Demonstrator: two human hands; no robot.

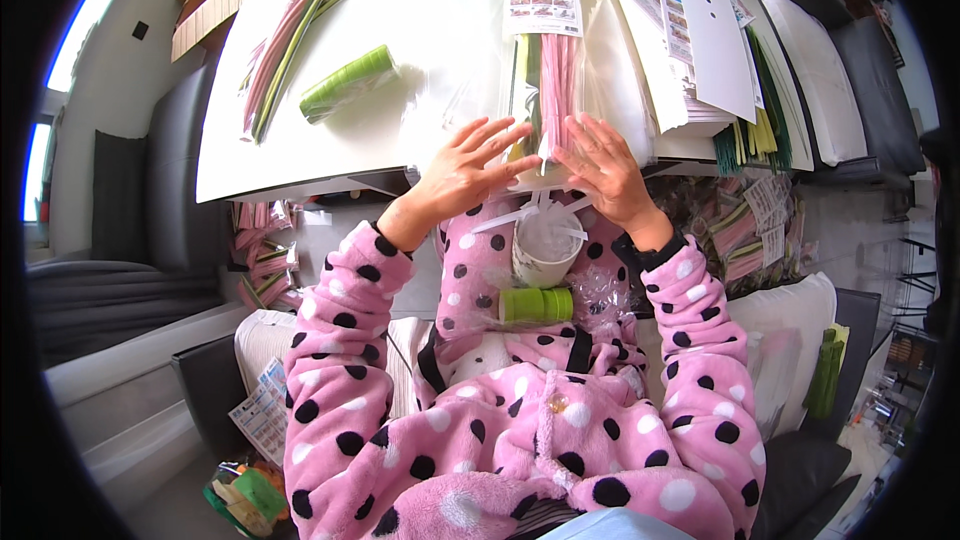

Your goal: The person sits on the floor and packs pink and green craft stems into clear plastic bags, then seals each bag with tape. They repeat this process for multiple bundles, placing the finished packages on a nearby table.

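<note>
A transparent plastic bag holding pink and dark green fuzzy stems [559, 82] lies on the table's near side, with a printed card [544, 1] at its far end. My left hand [472, 169] hovers at or over the bag's lower left with fingers spread. Opposite it, my right hand [606, 172] has its fingers apart beside the pink stems. Nothing is held in either hand; whether they touch the bag cannot be told. Between my thighs sits a patterned cup [546, 259] with whitish strips over its rim. Below it, a green roll [535, 305] rests on my lap.
On the white table [262, 165] lie a bagged stem bundle [289, 64] and a wrapped green roll [349, 84]. Printed cards [712, 37] are stacked at the right, above green and yellow stems [757, 139]. Filled bags [750, 225] lie under the table's right side.
</note>
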